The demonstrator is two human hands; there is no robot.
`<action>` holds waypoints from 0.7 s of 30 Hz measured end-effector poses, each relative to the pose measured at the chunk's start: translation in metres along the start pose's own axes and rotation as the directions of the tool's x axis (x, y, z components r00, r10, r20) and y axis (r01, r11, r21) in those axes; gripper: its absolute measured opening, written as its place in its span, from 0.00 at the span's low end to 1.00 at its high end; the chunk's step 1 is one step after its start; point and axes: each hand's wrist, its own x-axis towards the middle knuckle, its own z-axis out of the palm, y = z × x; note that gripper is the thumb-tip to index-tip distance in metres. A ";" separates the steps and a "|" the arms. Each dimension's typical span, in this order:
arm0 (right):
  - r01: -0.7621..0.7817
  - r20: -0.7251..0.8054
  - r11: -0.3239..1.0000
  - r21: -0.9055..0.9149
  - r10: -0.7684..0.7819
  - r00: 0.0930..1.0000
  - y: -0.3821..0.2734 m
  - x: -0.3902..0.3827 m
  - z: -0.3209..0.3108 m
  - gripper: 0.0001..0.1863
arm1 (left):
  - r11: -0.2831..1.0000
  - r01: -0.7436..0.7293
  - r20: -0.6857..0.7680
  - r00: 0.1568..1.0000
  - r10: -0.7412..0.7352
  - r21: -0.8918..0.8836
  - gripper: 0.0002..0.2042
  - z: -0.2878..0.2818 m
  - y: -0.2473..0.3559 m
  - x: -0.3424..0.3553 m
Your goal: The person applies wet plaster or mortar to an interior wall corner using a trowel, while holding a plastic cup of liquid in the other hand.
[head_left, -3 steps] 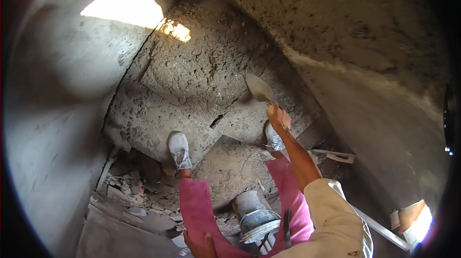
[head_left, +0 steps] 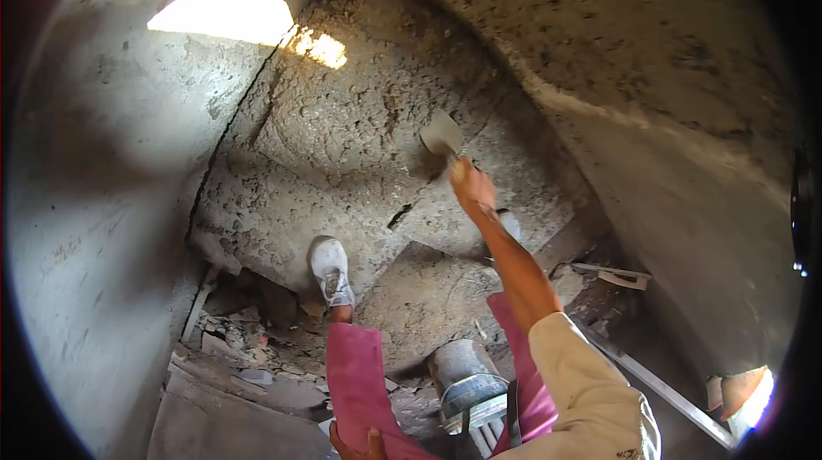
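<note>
My right hand is closed around the handle of a trowel. Its pale flat blade is over the rough, wet-looking mortar surface ahead of my feet; whether blade and mortar touch I cannot tell. At the lower edge, my left hand rests on my pink trouser leg, thumb and fingers apart, partly cut off by the frame. A dirty bucket stands between my legs, its inside out of sight. My white left shoe is planted on the slab, while my right forearm partly covers the other shoe.
Smooth grey walls rise at left and right. Broken rubble lies at the lower left. A long straight bar and a small flat-bladed tool lie at right. Bright light enters through an opening at the upper left.
My right hand and the trowel have moved forward and left across the mortar. The view has shifted slightly; my left hand stays on the leg.
</note>
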 end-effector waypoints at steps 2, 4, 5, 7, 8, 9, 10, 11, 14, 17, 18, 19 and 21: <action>0.043 -0.055 0.991 0.123 -0.037 0.998 -0.047 0.025 0.034 0.23 | 0.940 -0.159 0.215 0.972 0.095 0.301 0.38 -0.005 -0.007 0.006; 0.048 -0.041 0.978 0.205 -0.041 0.998 -0.090 0.032 0.041 0.24 | 0.970 0.132 0.124 0.986 -0.108 -0.206 0.35 -0.019 -0.003 0.002; 0.067 -0.051 0.971 0.229 -0.057 0.997 -0.100 0.034 0.037 0.24 | 0.852 0.235 0.104 0.972 -0.210 -0.468 0.33 -0.025 0.003 0.002; 0.242 -0.239 0.927 0.286 -0.176 0.955 -0.083 0.024 0.031 0.24 | 0.697 0.284 0.093 0.950 -0.299 -0.658 0.32 -0.034 0.002 -0.009; 0.236 -0.177 0.928 0.289 -0.190 0.966 -0.078 0.009 0.020 0.23 | 0.733 0.276 0.057 0.949 -0.310 -0.621 0.33 -0.024 -0.006 -0.013; 0.231 -0.122 0.930 0.285 -0.203 0.971 -0.069 -0.009 0.004 0.22 | 0.741 0.274 0.042 0.948 -0.315 -0.613 0.33 -0.019 -0.008 -0.020; 0.258 -0.165 0.944 0.205 -0.227 0.960 -0.064 -0.028 -0.014 0.23 | 0.738 0.260 0.024 0.949 -0.314 -0.622 0.33 -0.016 -0.010 -0.025; 0.272 -0.215 0.955 0.117 -0.243 0.946 -0.054 -0.049 -0.035 0.23 | 0.732 0.249 0.021 0.952 -0.305 -0.634 0.34 -0.011 -0.011 -0.032; 0.198 -0.182 0.975 -0.100 -0.214 0.960 -0.004 -0.088 -0.117 0.23 | 0.714 0.174 0.011 0.974 -0.227 -0.678 0.34 0.000 0.000 -0.042; 0.287 -0.103 0.931 -0.227 -0.316 0.943 0.026 -0.144 -0.192 0.21 | 0.701 0.144 0.040 0.986 -0.163 -0.698 0.35 0.004 0.015 -0.046; 0.302 -0.040 0.928 -0.218 -0.318 0.947 0.015 -0.162 -0.233 0.21 | 0.692 0.125 0.027 0.988 -0.151 -0.711 0.35 0.000 0.022 -0.052; 0.319 0.007 0.926 -0.204 -0.324 0.946 0.011 -0.182 -0.270 0.20 | 0.682 0.112 0.024 0.990 -0.137 -0.722 0.35 -0.003 0.026 -0.059; 0.378 0.069 0.906 -0.192 -0.372 0.926 -0.017 -0.227 -0.354 0.19 | 0.659 0.056 -0.023 0.994 -0.111 -0.750 0.35 -0.021 0.038 -0.068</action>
